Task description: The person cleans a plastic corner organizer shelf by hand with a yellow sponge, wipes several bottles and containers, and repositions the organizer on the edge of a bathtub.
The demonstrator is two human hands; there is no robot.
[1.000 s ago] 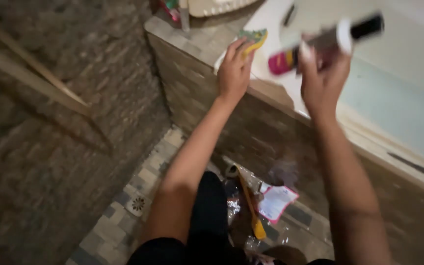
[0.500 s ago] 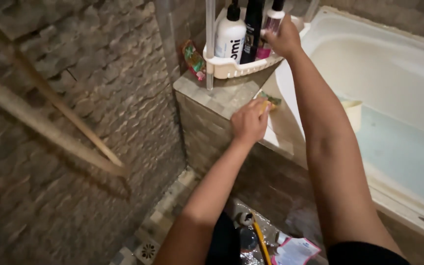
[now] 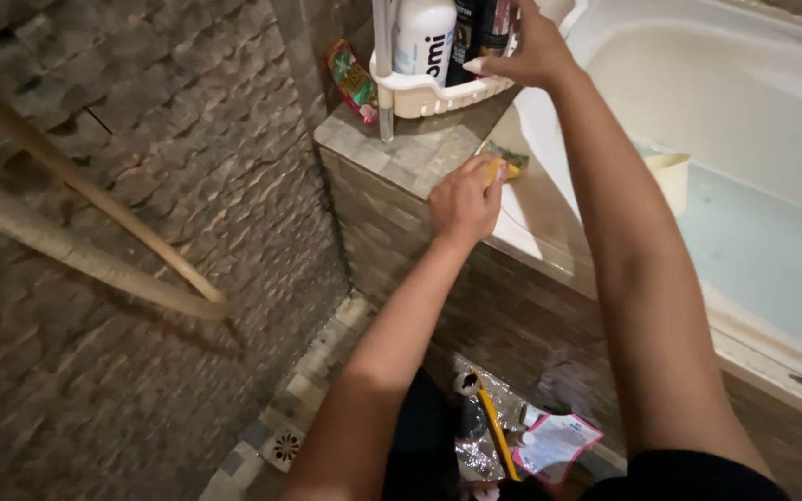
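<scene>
My left hand rests on the tiled ledge beside the bathtub, closed on a yellow and green sponge. My right hand reaches up to a white corner caddy and touches the dark bottles standing in it. A white bottle stands in the caddy to their left.
The white bathtub holds shallow water and a cream plastic cup. A red packet leans in the wall corner. Wooden poles lean on the stone wall. On the floor lie a yellow-handled tool, foil, a pink packet and a drain.
My right hand carried a bottle from above the tub up to the caddy and now rests on the bottles there. My left hand stayed on the ledge with the sponge.
</scene>
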